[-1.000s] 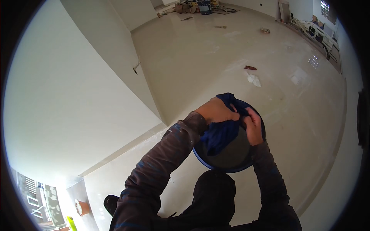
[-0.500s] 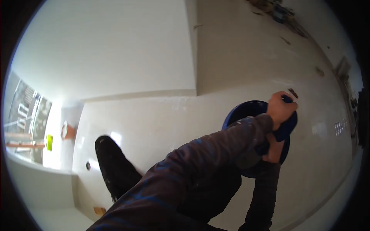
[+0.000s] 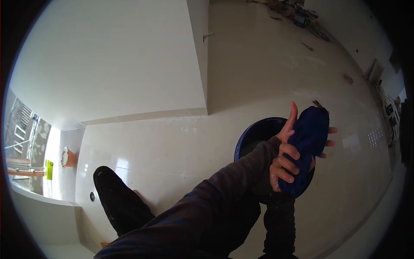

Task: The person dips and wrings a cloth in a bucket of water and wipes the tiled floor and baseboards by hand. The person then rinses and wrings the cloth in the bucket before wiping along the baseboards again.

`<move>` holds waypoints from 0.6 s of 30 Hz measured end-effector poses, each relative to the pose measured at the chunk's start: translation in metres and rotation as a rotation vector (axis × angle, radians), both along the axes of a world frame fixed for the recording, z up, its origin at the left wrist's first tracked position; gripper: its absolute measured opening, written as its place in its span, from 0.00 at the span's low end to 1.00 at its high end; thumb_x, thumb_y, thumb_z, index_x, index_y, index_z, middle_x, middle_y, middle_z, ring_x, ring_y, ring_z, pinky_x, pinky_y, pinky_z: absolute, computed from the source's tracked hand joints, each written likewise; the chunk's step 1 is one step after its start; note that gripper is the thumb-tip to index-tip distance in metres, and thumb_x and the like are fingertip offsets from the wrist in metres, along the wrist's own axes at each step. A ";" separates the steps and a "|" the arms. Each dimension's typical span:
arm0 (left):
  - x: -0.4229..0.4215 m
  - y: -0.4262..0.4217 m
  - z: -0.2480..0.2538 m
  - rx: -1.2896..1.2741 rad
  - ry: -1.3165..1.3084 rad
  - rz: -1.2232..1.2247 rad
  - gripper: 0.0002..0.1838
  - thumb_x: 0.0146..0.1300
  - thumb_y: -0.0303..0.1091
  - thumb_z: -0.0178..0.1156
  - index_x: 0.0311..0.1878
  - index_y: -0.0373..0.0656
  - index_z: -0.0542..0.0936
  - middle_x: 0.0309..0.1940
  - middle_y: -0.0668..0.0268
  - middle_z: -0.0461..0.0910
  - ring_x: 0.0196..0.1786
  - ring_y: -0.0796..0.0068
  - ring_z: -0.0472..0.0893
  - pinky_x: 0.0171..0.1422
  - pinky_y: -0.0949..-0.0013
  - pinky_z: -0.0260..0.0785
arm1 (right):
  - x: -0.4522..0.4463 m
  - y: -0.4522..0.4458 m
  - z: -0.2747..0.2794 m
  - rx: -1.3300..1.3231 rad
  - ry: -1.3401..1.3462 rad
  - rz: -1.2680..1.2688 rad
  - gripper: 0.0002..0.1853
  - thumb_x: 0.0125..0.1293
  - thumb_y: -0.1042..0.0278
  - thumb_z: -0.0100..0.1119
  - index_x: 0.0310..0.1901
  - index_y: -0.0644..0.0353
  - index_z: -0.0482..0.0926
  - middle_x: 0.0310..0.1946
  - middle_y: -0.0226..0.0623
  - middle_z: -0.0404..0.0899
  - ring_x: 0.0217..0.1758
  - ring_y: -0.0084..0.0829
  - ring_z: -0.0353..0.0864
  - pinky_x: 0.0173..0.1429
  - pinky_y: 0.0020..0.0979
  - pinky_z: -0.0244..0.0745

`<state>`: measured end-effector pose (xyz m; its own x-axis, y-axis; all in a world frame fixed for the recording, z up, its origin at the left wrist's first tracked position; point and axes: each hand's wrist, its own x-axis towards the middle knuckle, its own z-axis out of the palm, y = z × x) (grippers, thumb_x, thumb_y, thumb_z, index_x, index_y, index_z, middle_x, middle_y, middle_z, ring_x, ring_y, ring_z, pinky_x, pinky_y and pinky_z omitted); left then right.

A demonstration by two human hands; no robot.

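Note:
A dark blue cloth (image 3: 308, 131), bunched into a long roll, is held over a blue bucket (image 3: 243, 142). My left hand (image 3: 288, 129) is open under the cloth's upper part, thumb raised and fingertips showing past its far side. The cloth lies across that palm and hides most of it. My right hand (image 3: 284, 167) is closed around the lower end, with its fingers curled over the cloth from the left. Part of the bucket's inside shows behind my left sleeve.
A white wall (image 3: 129, 60) with a corner stands ahead on the left. Debris (image 3: 302, 17) lies along the far wall. An orange bucket (image 3: 69, 157) is by the bright opening at left. My dark-clothed leg (image 3: 116, 194) extends over the glossy tiled floor (image 3: 181, 146).
My left hand has opened from a fist around the cloth, and its fingers are now spread. The cloth shows more fully. The view has shifted slightly.

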<state>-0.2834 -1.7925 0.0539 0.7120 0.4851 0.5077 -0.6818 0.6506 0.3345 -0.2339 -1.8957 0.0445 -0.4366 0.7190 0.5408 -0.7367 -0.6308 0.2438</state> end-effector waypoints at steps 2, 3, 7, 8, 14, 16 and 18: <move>0.000 0.008 0.004 -0.043 -0.080 0.021 0.50 0.67 0.78 0.56 0.79 0.49 0.66 0.66 0.58 0.77 0.64 0.62 0.80 0.65 0.55 0.77 | 0.008 -0.004 -0.001 -0.026 -0.094 -0.007 0.40 0.71 0.51 0.65 0.75 0.61 0.58 0.46 0.34 0.68 0.39 0.31 0.79 0.42 0.37 0.81; -0.006 0.011 0.003 -0.049 -0.082 0.019 0.50 0.67 0.78 0.56 0.79 0.49 0.66 0.66 0.58 0.77 0.64 0.62 0.80 0.65 0.55 0.77 | 0.011 -0.007 -0.001 -0.049 -0.183 -0.006 0.38 0.70 0.51 0.66 0.73 0.61 0.60 0.45 0.34 0.69 0.40 0.31 0.79 0.42 0.36 0.80; -0.050 -0.003 0.037 0.330 0.806 0.377 0.36 0.63 0.56 0.72 0.66 0.45 0.72 0.60 0.58 0.80 0.58 0.65 0.83 0.59 0.62 0.79 | 0.035 -0.019 -0.001 -0.068 -0.469 -0.008 0.33 0.72 0.51 0.64 0.69 0.63 0.66 0.45 0.34 0.71 0.41 0.30 0.80 0.45 0.35 0.80; -0.054 -0.006 0.046 0.420 1.039 0.407 0.30 0.60 0.48 0.77 0.58 0.44 0.75 0.56 0.57 0.80 0.58 0.65 0.82 0.59 0.62 0.79 | 0.042 -0.017 0.001 0.013 -1.009 -0.121 0.31 0.73 0.52 0.64 0.68 0.63 0.68 0.48 0.34 0.73 0.46 0.31 0.80 0.49 0.36 0.79; -0.040 -0.032 -0.002 0.810 1.277 0.997 0.32 0.50 0.38 0.78 0.56 0.37 0.77 0.50 0.48 0.81 0.51 0.51 0.85 0.57 0.55 0.79 | 0.050 0.017 -0.047 0.520 -1.958 -0.529 0.27 0.73 0.60 0.65 0.67 0.65 0.72 0.60 0.40 0.78 0.63 0.35 0.80 0.68 0.36 0.74; -0.035 -0.032 -0.011 0.879 1.369 1.102 0.31 0.51 0.37 0.77 0.57 0.38 0.77 0.49 0.47 0.81 0.52 0.49 0.85 0.58 0.53 0.79 | 0.050 0.027 -0.072 0.577 -2.056 -0.634 0.27 0.73 0.63 0.65 0.68 0.66 0.72 0.61 0.42 0.80 0.67 0.37 0.79 0.71 0.38 0.72; -0.031 -0.029 -0.014 0.921 1.505 1.117 0.33 0.49 0.37 0.79 0.57 0.38 0.76 0.51 0.48 0.79 0.54 0.42 0.84 0.58 0.48 0.80 | 0.060 0.045 -0.104 0.940 -2.250 -0.788 0.24 0.77 0.64 0.55 0.70 0.66 0.71 0.66 0.45 0.78 0.72 0.43 0.76 0.77 0.46 0.66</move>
